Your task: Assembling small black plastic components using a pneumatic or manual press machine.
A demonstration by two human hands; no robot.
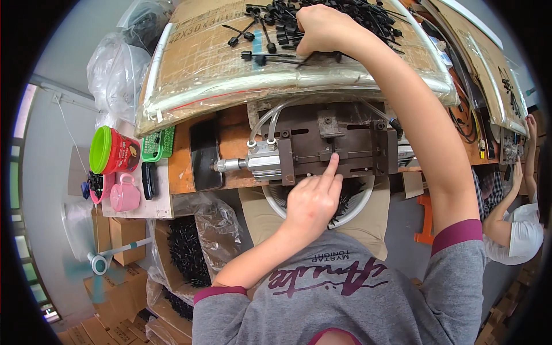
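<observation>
Left hand (pixel 313 198) at desk's near edge, forefinger out, pressing a black cable tie into the metal fixture (pixel 328 148). Right hand (pixel 323 29) closed over the tie pile (pixel 345 17) on the far cardboard tray (pixel 201 69). Ties: probably light, springy, slippery; grab by the head.

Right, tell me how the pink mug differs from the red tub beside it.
The pink mug is small and pale pink; the red tub is larger and deep red. The mug has a side handle, while no handle shows on the tub. The tub carries a bright green rim or lid, and the mug is pink all over. Both lie tipped in this view on the light side board, left of the left hand.
</observation>
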